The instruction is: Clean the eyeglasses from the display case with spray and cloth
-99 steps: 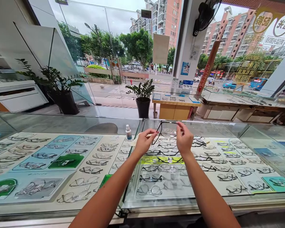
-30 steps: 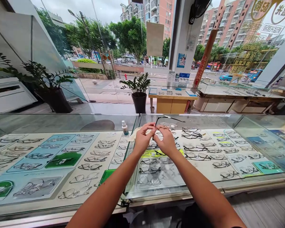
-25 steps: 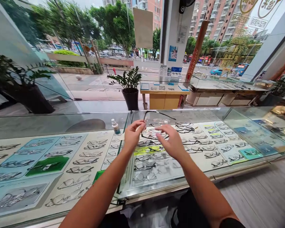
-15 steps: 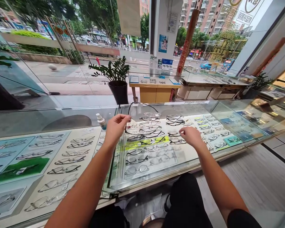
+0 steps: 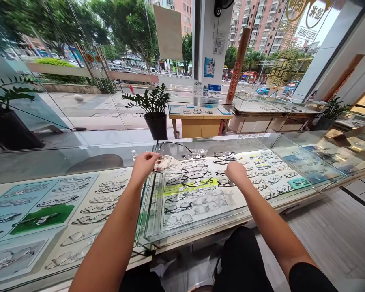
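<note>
My left hand (image 5: 145,167) is closed in a pinch over the glass counter, gripping a pair of eyeglasses. One thin dark temple (image 5: 175,143) of the glasses arches away to the right above the glass; the rest is hard to separate from the frames below. Beside these fingers lies a crumpled pale cloth (image 5: 168,163). A small white-capped bottle (image 5: 134,153) shows partly behind the left hand. My right hand (image 5: 236,172) is closed, fingers curled, above the eyeglasses on display; whatever its fingertips hold, if anything, is hidden.
The glass display counter (image 5: 197,237) runs across in front of me, with rows of eyeglasses inside. A green tray (image 5: 56,221) is at left. Beyond stand a potted plant (image 5: 156,123), a small wooden display table (image 5: 191,127) and large windows.
The view has tilted up slightly. My left hand and the eyeglasses are lower, and the hand now covers most of the bottle. My right hand has curled further and shifted slightly left.
</note>
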The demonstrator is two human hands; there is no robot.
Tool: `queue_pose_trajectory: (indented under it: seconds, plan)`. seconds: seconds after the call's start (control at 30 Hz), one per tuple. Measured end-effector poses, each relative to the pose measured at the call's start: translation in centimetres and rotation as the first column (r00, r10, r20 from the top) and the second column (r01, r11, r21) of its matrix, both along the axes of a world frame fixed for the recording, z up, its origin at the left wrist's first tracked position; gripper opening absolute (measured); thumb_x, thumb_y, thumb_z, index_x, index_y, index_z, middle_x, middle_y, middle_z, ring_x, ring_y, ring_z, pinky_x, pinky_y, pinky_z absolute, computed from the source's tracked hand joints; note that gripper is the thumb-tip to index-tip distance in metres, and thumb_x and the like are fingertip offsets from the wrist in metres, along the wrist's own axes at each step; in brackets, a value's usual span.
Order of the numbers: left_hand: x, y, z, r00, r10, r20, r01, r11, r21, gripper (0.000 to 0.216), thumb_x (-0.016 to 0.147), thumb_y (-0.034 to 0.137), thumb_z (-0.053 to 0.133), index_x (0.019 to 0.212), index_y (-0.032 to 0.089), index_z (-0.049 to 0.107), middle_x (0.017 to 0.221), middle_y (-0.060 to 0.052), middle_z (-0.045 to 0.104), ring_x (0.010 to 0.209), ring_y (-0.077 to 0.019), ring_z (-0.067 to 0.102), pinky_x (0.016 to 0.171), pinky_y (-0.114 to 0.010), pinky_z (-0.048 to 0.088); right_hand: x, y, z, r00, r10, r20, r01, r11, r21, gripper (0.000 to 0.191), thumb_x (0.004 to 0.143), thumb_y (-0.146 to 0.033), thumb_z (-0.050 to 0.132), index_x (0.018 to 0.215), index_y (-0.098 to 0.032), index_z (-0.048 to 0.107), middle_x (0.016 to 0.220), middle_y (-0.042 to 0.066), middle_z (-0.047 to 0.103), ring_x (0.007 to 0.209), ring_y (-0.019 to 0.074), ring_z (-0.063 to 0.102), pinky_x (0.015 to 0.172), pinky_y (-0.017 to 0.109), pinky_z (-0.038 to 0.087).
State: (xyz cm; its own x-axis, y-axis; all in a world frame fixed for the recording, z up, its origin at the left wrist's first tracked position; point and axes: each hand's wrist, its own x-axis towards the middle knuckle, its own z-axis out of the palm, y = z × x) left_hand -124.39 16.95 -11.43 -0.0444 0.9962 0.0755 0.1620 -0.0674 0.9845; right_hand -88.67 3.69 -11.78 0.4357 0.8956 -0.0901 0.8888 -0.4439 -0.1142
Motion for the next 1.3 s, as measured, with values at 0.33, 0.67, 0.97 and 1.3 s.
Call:
queue_pose_trajectory:
  seconds: [0.33,0.67,0.97,1.3]
  plan:
    - [0.0,0.2,-0.3,0.999,-0.007,0.05,0.007,1.0,0.004,0.037,0.063,0.049,0.083,0.078,0.017,0.071,0.087,-0.011,0.076,0.083,-0.027,0.072,0.05,-0.027,0.055,1.2,-1.6,2.1,0.998,0.024,0.06,-0.031,0.991,0.128,0.023,0.092,-0.016,0.059,0.089,-0.018,0.082,0.088,0.014,0.08,0.084,0.0252,0.074,0.068,0.031,0.043]
    - [0.3,-0.2,-0.1,0.998,0.004,0.058,-0.004,1.0,0.0,0.035,0.064,0.048,0.08,0.077,0.018,0.069,0.094,-0.011,0.075,0.092,-0.0283,0.072,0.05,-0.028,0.059,1.5,-3.1,13.0,0.693,0.574,0.437,-0.72,0.593,0.362,0.027,0.1,-0.025,0.056,0.098,-0.024,0.083,0.09,0.004,0.08,0.079,0.0196,0.066,0.073,0.031,0.042]
    - [-0.1,-0.1,-0.1,1.0,0.008,-0.012,-0.007,0.999,0.034,0.041,0.066,0.057,0.078,0.08,0.018,0.072,0.085,-0.01,0.074,0.084,-0.0265,0.07,0.052,-0.027,0.055,-3.1,-4.7,13.5,0.661,0.686,0.305,-0.598,0.235,0.766,0.02,0.087,-0.02,0.064,0.084,-0.024,0.083,0.078,0.0,0.081,0.07,0.0171,0.071,0.075,0.033,0.05]
    - [-0.2,0.5,-0.8,1.0,-0.001,0.002,0.001,0.999,0.049,0.046,0.062,0.06,0.08,0.079,0.018,0.073,0.083,-0.01,0.075,0.08,-0.0253,0.069,0.051,-0.026,0.052,-4.6,-5.4,17.7,0.458,0.876,0.153,-0.454,0.083,0.887,0.02,0.083,-0.017,0.067,0.084,-0.026,0.085,0.08,-0.001,0.083,0.072,0.0149,0.071,0.077,0.032,0.056]
